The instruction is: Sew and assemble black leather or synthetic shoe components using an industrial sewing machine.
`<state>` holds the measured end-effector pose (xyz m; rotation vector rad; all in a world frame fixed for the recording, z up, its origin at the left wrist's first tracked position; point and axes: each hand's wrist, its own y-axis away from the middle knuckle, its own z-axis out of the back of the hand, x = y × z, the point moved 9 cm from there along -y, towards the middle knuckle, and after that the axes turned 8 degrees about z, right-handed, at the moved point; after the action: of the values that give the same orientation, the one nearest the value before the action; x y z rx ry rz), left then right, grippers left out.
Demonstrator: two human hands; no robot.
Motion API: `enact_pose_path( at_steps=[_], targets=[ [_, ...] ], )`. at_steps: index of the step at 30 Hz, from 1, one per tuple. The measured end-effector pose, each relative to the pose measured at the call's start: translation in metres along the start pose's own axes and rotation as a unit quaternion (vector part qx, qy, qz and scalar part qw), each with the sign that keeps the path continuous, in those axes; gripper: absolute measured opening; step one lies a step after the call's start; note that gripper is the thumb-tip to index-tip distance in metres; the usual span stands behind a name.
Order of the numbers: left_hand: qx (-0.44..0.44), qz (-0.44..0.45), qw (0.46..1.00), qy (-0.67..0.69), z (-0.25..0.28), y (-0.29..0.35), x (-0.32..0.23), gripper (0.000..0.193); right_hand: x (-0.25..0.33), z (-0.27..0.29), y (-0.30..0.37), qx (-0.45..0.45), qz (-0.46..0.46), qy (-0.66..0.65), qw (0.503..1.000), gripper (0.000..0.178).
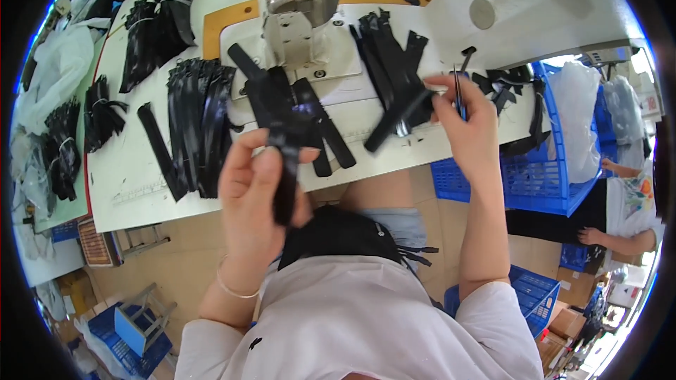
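My left hand pinches a black fabric strip between thumb and fingers, just over the table's front edge. Beyond it, a loose pile of black strips lies before the sewing machine. My right hand is closed on the end of another black strip, which slants down to the left. Tucked in that same hand is a slim, pointed metal tool, tweezers or snips, I cannot tell which. Behind it lies a further stack of black strips.
The sewing machine stands at the table's far middle. Rows of black strips and tied bundles cover the left side. A blue crate adjoins the table's right end. Another person is at far right.
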<state>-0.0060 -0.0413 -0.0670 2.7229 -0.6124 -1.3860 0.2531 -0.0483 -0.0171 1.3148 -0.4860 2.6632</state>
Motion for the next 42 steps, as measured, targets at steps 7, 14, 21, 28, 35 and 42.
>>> enact_pose_path(
  at_steps=[7,14,21,28,35,42],
  targets=[
    [-0.027,-0.006,0.999,-0.043,0.001,0.0,0.031,0.029,0.028,-0.045,0.017,0.035,0.077,-0.007,0.996,0.022],
    [-0.026,-0.007,0.991,-0.134,0.003,-0.01,0.03,0.015,0.043,-0.092,0.046,0.148,0.041,-0.084,0.985,0.019],
    [-0.085,-0.018,0.978,-0.19,0.009,-0.015,0.025,0.009,0.01,-0.066,0.044,0.064,-0.016,-0.1,0.993,0.012],
    [0.076,0.027,0.991,-0.106,0.07,-0.025,0.024,0.019,-0.038,-0.017,0.042,-0.076,-0.131,-0.687,0.71,0.012],
    [0.04,-0.046,0.992,0.11,0.058,-0.012,-0.02,0.017,-0.149,0.125,0.13,-0.315,-0.113,-0.578,0.745,0.012],
    [0.008,0.063,0.986,-0.157,0.022,-0.002,0.007,0.013,-0.338,0.04,0.481,0.228,-0.474,0.048,0.849,0.046]
  ],
)
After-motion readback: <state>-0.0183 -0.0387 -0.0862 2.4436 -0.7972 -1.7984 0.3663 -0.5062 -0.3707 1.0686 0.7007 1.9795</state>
